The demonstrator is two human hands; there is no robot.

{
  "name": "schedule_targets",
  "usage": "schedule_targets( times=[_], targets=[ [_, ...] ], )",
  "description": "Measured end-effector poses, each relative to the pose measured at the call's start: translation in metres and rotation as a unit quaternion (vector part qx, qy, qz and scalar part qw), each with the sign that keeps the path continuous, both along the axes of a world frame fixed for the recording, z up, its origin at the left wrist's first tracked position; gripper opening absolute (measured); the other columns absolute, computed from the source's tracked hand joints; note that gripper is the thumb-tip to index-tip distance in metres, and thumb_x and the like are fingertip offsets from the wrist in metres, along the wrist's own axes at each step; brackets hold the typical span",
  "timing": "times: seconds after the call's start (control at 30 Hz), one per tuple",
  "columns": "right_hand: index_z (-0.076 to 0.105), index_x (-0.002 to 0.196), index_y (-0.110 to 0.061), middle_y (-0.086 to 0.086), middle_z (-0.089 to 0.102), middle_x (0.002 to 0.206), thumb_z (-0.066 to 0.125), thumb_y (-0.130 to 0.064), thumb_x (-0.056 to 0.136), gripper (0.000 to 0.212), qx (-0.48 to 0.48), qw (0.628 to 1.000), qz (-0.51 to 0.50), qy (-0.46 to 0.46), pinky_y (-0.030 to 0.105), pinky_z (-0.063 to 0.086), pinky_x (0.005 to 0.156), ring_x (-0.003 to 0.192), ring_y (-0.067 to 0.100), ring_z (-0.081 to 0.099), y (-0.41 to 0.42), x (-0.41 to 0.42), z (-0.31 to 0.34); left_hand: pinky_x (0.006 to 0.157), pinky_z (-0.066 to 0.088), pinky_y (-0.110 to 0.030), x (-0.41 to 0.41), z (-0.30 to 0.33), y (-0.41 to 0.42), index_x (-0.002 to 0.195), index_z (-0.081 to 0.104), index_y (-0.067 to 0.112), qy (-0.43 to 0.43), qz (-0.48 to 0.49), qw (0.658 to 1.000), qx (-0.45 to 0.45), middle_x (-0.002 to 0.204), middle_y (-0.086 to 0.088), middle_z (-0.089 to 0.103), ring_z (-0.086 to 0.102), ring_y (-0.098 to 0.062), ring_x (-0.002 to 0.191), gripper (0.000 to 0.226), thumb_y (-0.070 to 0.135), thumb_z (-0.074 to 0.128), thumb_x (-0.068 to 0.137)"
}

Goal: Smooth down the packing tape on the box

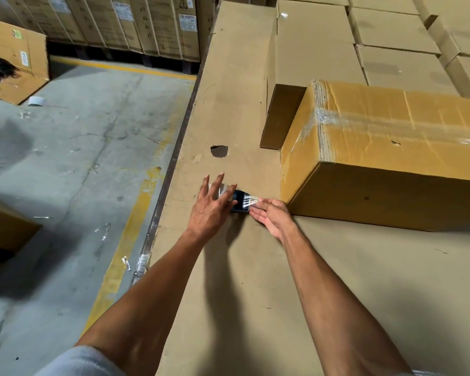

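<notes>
The left hand [210, 206] rests spread on the dispenser [235, 200], fingers splayed and gripping nothing firmly, probably steadying it on the cardboard sheet [228, 118]. The right hand [273, 215] lies flat beside it, fingers straight and together; its fingertips [255, 211] touch a strand of tape [248, 200] at the dispenser's mouth, likely to free it. The box [391, 164] sits just beyond the right fingers, its top tape strip [377, 123] wrinkled and not yet smoothed.
</notes>
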State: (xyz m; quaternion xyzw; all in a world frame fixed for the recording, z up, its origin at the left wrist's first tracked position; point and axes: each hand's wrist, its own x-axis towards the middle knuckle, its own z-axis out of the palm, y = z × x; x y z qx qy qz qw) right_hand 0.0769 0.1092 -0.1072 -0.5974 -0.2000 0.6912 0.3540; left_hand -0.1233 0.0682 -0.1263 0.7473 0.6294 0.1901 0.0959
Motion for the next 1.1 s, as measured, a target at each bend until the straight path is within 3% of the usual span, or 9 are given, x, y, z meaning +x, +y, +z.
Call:
schedule_targets(
  times=[0.17, 0.27, 0.33, 0.53, 0.63, 0.73, 0.87, 0.97, 1.1],
  targets=[
    [0.056, 0.095, -0.003, 0.03, 0.066, 0.111, 0.052, -0.005, 0.108, 0.014, 0.013, 1.0, -0.003, 0.002, 0.051, 0.045, 0.117, 0.111, 0.042, 0.065, 0.04, -0.012, -0.001, 0.102, 0.057, -0.067, -0.011, -0.003, 0.051, 0.155, 0.058, 0.028, 0.016, -0.015, 1.0, 0.008, 0.173, -0.015, 0.036, 0.025, -0.054, 0.159, 0.047, 0.041, 0.053, 0.11],
    [0.056, 0.121, 0.011, 0.04, 0.057, 0.137, 0.053, -0.01, 0.109, 0.025, 0.026, 0.999, -0.027, -0.014, 0.05, 0.046, 0.116, 0.132, 0.049, 0.057, 0.065, -0.019, -0.004, 0.103, 0.055, -0.068, -0.013, -0.003, 0.082, 0.153, 0.06, 0.028, 0.029, -0.026, 0.999, 0.009, 0.174, -0.013, 0.035, 0.025, -0.056, 0.159, 0.044, 0.041, 0.049, 0.112],
    [0.052, 0.134, 0.016, 0.039, 0.056, 0.14, 0.055, -0.012, 0.108, 0.038, 0.024, 0.998, -0.044, -0.025, 0.048, 0.048, 0.114, 0.134, 0.05, 0.057, 0.08, -0.022, -0.007, 0.106, 0.053, -0.068, -0.012, -0.004, 0.101, 0.151, 0.061, 0.028, 0.036, -0.035, 0.999, 0.013, 0.173, -0.015, 0.036, 0.025, -0.056, 0.159, 0.042, 0.04, 0.048, 0.113],
    [0.056, 0.136, 0.004, 0.026, 0.062, 0.142, 0.048, -0.014, 0.11, 0.033, -0.028, 0.994, -0.106, 0.005, 0.05, 0.049, 0.113, 0.131, 0.047, 0.06, 0.101, -0.024, -0.001, 0.114, 0.045, -0.071, -0.012, -0.007, 0.131, 0.15, 0.062, 0.028, 0.056, -0.055, 0.997, 0.027, 0.172, -0.017, 0.038, 0.024, -0.055, 0.16, 0.039, 0.037, 0.052, 0.113],
    [0.045, 0.15, 0.004, 0.025, 0.056, 0.15, 0.029, -0.029, 0.114, 0.051, -0.051, 0.989, -0.135, 0.028, 0.051, 0.046, 0.117, 0.134, 0.047, 0.057, 0.105, -0.021, -0.003, 0.116, 0.042, -0.072, -0.013, -0.009, 0.133, 0.149, 0.062, 0.028, 0.053, -0.045, 0.997, 0.026, 0.172, -0.017, 0.039, 0.023, -0.055, 0.16, 0.037, 0.036, 0.054, 0.113],
    [0.036, 0.156, 0.005, 0.027, 0.054, 0.152, 0.033, -0.024, 0.115, 0.051, -0.034, 0.992, -0.124, 0.012, 0.049, 0.045, 0.117, 0.137, 0.046, 0.055, 0.104, -0.022, -0.001, 0.121, 0.035, -0.072, -0.01, -0.006, 0.132, 0.152, 0.06, 0.03, 0.055, -0.044, 0.997, 0.008, 0.174, -0.014, 0.034, 0.017, -0.051, 0.163, 0.039, 0.038, 0.05, 0.115],
    [0.048, 0.145, 0.008, 0.03, 0.054, 0.15, 0.039, -0.008, 0.109, 0.04, 0.011, 0.992, -0.113, -0.056, 0.048, 0.045, 0.117, 0.136, 0.046, 0.056, 0.099, -0.029, 0.007, 0.132, 0.014, -0.066, -0.004, 0.003, 0.129, 0.163, 0.043, 0.036, 0.092, -0.023, 0.995, -0.025, 0.181, -0.004, 0.017, 0.002, -0.034, 0.169, 0.048, 0.047, 0.037, 0.117],
    [0.066, 0.127, -0.01, 0.016, 0.066, 0.14, 0.045, -0.011, 0.104, 0.031, 0.071, 0.974, -0.071, -0.204, 0.031, 0.048, 0.096, 0.124, 0.033, 0.064, 0.085, -0.03, 0.022, 0.134, 0.005, -0.062, 0.001, 0.016, 0.118, 0.17, 0.027, 0.036, 0.105, -0.004, 0.994, -0.043, 0.183, -0.001, 0.006, -0.007, -0.028, 0.169, 0.054, 0.046, 0.032, 0.117],
    [0.059, 0.141, -0.022, 0.006, 0.065, 0.143, 0.04, -0.019, 0.109, 0.037, 0.147, 0.915, 0.051, -0.372, 0.03, 0.044, 0.095, 0.129, 0.031, 0.06, 0.06, -0.033, 0.07, 0.135, 0.008, -0.058, 0.013, 0.043, 0.1, 0.169, 0.031, 0.03, 0.099, 0.007, 0.995, -0.018, 0.183, -0.004, 0.009, 0.0, -0.028, 0.169, 0.054, 0.041, 0.035, 0.116]
  ],
)
